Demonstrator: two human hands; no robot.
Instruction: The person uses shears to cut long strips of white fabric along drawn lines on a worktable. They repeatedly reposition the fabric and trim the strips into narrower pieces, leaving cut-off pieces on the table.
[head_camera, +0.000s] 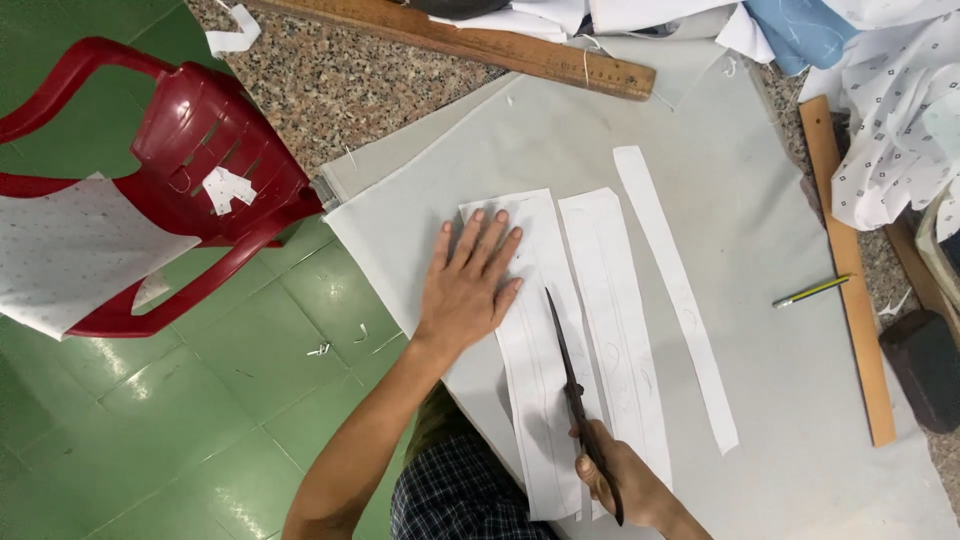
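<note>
Cutting paper pattern strip (535, 340) with scissors (578, 395), right hand (620, 480) fingers clamped on handles. Left hand (468, 280) pinning it, fingers spread flat. Probably needing steady pressure next.

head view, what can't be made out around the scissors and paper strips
- Right hand: wrist cut off by the bottom edge.
- Dark long-bladed scissors: handles hidden inside that hand.
- Wide white paper strip: top hidden under the flat left hand; its pencil lines too faint.
- Dark block: cut off at the right edge.

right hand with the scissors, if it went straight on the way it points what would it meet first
The right hand would probably first meet the white paper strip under the scissors, along the way toward the left hand.
</note>
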